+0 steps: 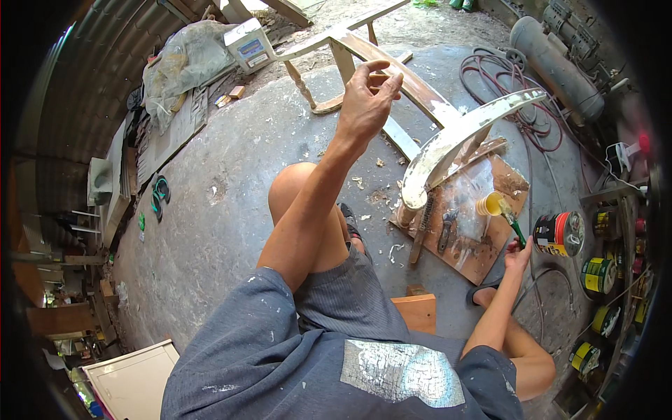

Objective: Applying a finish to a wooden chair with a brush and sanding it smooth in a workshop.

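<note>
My right hand grips the green handle of a paintbrush. The bristles reach the mouth of a yellow cup, which stands on a stained board. My left hand is raised in front of a wooden furniture frame; its fingers are loosely bent and apart, with nothing visible in them. Whether it touches the frame I cannot tell. Nearest to me, the frame's curved arm carries patchy white paint or filler. A putty knife lies on the board beside the cup.
A paint can stands right of my right hand, with several more cans along the right side. Hoses coil near a grey tank. A white box and a plastic-covered pile stand far left; flip-flops lie on the floor.
</note>
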The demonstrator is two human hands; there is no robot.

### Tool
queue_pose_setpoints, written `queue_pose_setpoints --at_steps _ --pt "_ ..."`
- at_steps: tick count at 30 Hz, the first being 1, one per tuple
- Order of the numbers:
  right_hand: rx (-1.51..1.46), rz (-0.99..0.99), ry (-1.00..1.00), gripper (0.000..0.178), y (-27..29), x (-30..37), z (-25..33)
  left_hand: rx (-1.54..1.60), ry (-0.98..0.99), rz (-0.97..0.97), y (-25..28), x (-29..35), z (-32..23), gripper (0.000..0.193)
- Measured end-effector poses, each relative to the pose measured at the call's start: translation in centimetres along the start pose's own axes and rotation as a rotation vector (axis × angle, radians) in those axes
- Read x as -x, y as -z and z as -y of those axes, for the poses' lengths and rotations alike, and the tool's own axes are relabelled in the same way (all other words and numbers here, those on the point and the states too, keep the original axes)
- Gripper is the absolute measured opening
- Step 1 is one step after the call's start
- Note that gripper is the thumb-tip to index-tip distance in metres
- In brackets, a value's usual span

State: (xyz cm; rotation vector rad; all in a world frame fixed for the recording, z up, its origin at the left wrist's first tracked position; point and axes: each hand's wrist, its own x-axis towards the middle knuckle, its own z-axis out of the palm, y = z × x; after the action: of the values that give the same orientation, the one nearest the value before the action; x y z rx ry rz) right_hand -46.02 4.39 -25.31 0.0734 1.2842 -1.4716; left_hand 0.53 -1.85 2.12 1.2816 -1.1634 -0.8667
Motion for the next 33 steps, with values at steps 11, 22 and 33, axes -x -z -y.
queue_pose_setpoints --at_steps 11,22,33 --pt "-0.127 0.678 -0.027 0.025 -12.2 9.6 -1.8 -0.010 0.046 -0.039 1.0 -0.7 0.2 0.040" --pt "0.060 0.736 0.027 0.027 -17.2 9.8 -1.4 -0.075 0.063 -0.041 0.1 0.0 -0.5 0.043" --pt "0.353 0.551 0.474 0.023 -17.7 18.8 -3.6 -0.103 0.077 -0.007 0.1 -0.2 -0.1 0.043"
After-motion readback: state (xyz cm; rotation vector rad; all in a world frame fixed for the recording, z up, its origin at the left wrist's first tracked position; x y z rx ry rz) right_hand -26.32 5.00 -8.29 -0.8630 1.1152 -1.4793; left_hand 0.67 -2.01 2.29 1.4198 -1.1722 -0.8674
